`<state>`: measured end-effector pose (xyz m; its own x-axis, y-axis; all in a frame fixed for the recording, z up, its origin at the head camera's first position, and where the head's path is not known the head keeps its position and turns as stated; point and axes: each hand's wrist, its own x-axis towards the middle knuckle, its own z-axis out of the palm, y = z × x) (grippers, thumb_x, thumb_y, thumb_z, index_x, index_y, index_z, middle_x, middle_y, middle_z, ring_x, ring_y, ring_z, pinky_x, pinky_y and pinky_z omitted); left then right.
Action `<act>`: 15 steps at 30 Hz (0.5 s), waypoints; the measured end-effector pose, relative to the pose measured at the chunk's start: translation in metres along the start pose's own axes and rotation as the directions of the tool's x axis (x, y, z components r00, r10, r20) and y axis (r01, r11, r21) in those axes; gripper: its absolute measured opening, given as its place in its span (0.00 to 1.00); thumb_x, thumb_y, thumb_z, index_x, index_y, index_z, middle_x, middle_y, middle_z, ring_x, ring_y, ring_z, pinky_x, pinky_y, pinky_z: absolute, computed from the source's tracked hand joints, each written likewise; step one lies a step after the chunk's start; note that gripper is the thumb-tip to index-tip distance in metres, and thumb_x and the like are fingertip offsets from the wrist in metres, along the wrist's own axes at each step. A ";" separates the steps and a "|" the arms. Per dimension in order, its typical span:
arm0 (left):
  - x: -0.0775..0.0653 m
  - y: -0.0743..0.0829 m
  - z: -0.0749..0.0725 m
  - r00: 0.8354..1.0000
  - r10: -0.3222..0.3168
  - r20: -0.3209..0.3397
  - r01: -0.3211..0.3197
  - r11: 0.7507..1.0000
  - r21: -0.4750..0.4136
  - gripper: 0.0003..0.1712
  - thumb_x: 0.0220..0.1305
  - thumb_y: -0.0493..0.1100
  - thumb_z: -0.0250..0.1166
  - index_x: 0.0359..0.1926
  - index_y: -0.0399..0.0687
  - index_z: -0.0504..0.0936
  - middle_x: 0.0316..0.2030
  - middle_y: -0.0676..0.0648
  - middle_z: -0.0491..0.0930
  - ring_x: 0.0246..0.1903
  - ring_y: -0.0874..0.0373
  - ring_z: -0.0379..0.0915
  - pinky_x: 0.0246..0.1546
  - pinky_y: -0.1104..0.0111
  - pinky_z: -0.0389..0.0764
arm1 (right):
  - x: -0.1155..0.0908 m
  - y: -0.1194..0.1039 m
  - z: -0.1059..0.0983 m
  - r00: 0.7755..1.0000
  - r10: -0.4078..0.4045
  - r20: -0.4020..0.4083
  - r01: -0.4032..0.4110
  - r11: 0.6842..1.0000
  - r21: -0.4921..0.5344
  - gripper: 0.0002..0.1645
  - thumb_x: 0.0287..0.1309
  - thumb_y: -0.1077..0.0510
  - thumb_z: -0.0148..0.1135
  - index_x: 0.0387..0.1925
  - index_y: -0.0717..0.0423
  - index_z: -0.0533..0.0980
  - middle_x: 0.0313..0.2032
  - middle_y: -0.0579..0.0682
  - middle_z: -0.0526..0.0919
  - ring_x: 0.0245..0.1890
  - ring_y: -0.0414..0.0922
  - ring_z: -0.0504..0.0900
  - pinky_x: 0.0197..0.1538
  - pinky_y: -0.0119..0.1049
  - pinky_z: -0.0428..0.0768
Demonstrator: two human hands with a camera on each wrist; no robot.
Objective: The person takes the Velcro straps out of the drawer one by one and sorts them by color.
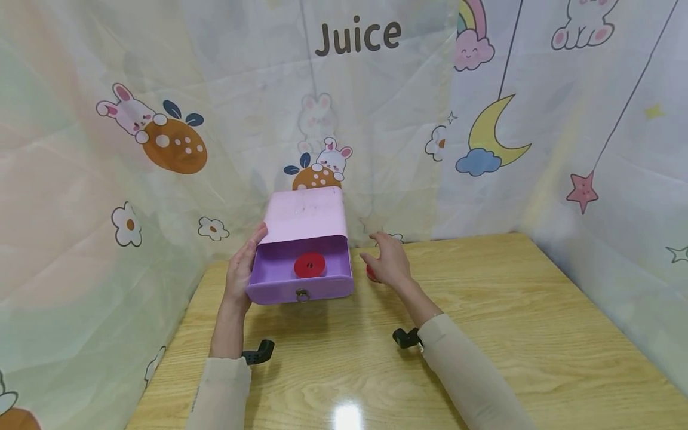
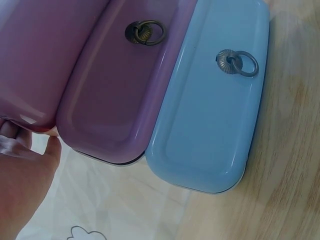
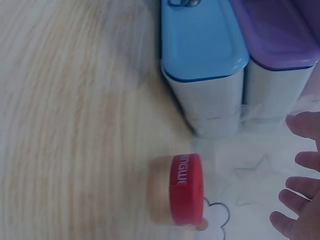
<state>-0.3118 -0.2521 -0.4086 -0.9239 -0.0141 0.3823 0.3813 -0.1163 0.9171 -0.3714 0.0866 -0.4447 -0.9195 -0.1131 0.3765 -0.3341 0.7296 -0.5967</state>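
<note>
A small drawer cabinet [image 1: 306, 215] with a pink top stands toward the back of the table. Its purple top drawer [image 1: 269, 294] is pulled out, with a red disc [image 1: 310, 265] inside that has a small central hole. My left hand [image 1: 240, 272] lies against the cabinet's left side, fingers along it. Below, a purple drawer front [image 2: 115, 85] and a blue drawer front [image 2: 205, 100] carry metal ring pulls. My right hand [image 1: 392, 260] hovers to the cabinet's right, fingers spread, holding nothing. Partly hidden beneath it, another red disc [image 3: 186, 190] with white lettering stands on its edge.
The cabinet rests on a light wood-grain table [image 1: 510, 310]. A printed fabric sheet [image 1: 376, 131] hangs close behind the cabinet and along both sides. Black camera mounts [image 1: 260, 352] jut from both wrists.
</note>
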 end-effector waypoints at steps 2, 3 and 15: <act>0.000 0.000 0.000 1.000 0.003 0.002 -0.003 1.000 -0.005 0.31 0.83 0.56 0.49 0.75 0.42 0.70 0.79 0.53 0.63 0.81 0.59 0.50 0.83 0.55 0.43 | -0.001 -0.003 -0.002 1.000 -0.001 -0.008 0.002 1.000 0.021 0.35 0.68 0.46 0.67 0.71 0.55 0.71 0.74 0.60 0.70 0.75 0.61 0.66 0.76 0.58 0.66; -0.001 0.000 0.000 1.000 0.004 0.001 -0.004 1.000 -0.006 0.31 0.83 0.56 0.49 0.75 0.42 0.70 0.79 0.53 0.64 0.81 0.59 0.50 0.83 0.55 0.43 | -0.001 -0.005 -0.003 1.000 -0.009 -0.015 0.009 1.000 0.029 0.35 0.68 0.46 0.66 0.71 0.55 0.71 0.74 0.60 0.69 0.75 0.61 0.65 0.76 0.57 0.65; -0.001 0.000 0.000 1.000 -0.010 -0.006 0.010 1.000 -0.002 0.32 0.82 0.57 0.51 0.75 0.44 0.70 0.78 0.55 0.64 0.81 0.60 0.50 0.83 0.54 0.43 | 0.002 -0.027 -0.017 0.986 -0.097 -0.138 0.110 0.990 0.085 0.34 0.67 0.53 0.70 0.71 0.53 0.72 0.74 0.58 0.70 0.75 0.58 0.67 0.72 0.59 0.71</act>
<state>-0.3110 -0.2517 -0.4091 -0.9280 -0.0186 0.3721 0.3716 -0.1183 0.9208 -0.3609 0.0776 -0.4158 -0.8453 -0.0897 0.5267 -0.4493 0.6528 -0.6099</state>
